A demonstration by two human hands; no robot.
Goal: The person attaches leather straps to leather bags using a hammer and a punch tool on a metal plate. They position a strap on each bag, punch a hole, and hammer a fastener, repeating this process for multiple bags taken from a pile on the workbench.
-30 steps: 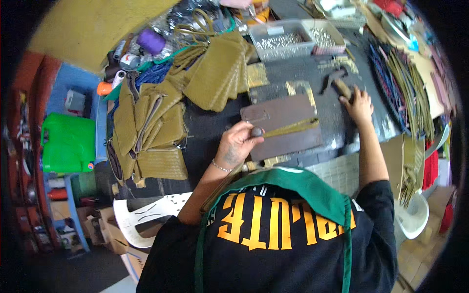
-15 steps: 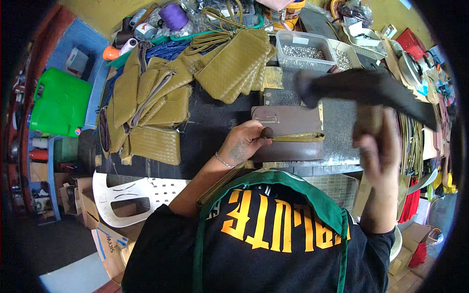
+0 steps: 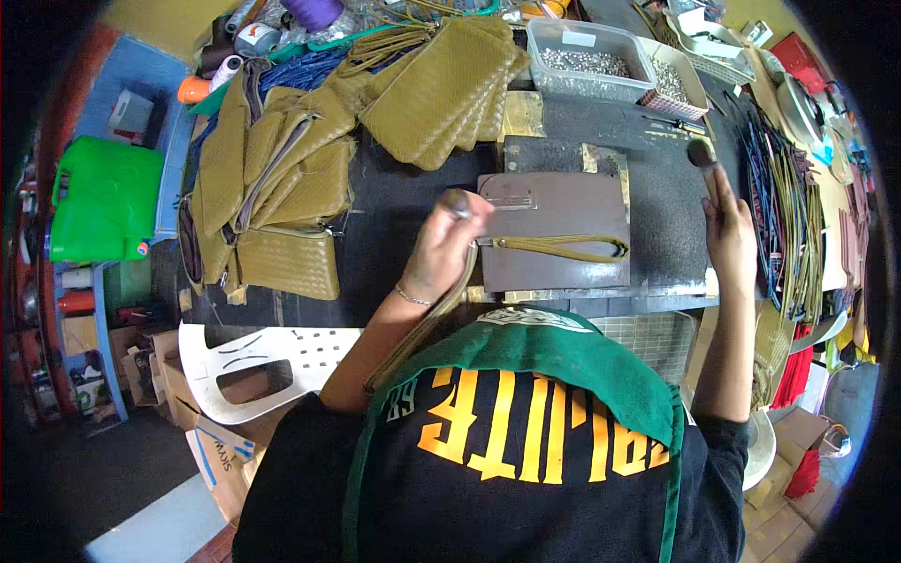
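Note:
My left hand (image 3: 443, 244) is closed around a short metal punch (image 3: 458, 201) with a dark rounded top. It is raised just left of a flat brown leather-like piece (image 3: 568, 197). An olive wrist strap (image 3: 563, 244) lies in a loop across that piece, its left end beside my left hand. Another olive strap length (image 3: 427, 324) runs down along my left forearm. At the right of the black work surface, my right hand (image 3: 734, 225) has its fingers close together along a hammer (image 3: 701, 153). Only the hammer's dark rounded end shows clearly.
Olive woven pouches (image 3: 291, 169) are piled at the left, with more woven pouches (image 3: 436, 94) fanned out behind. A clear bin of small metal parts (image 3: 589, 64) stands at the back. Bundled straps (image 3: 788, 206) hang at the right; a white chair (image 3: 206, 366) is at the near left.
My right hand has lowered the raised hammer toward the table's right side. My left hand has lifted the punch off the strap and shifted left. The strap's loop lies wider now.

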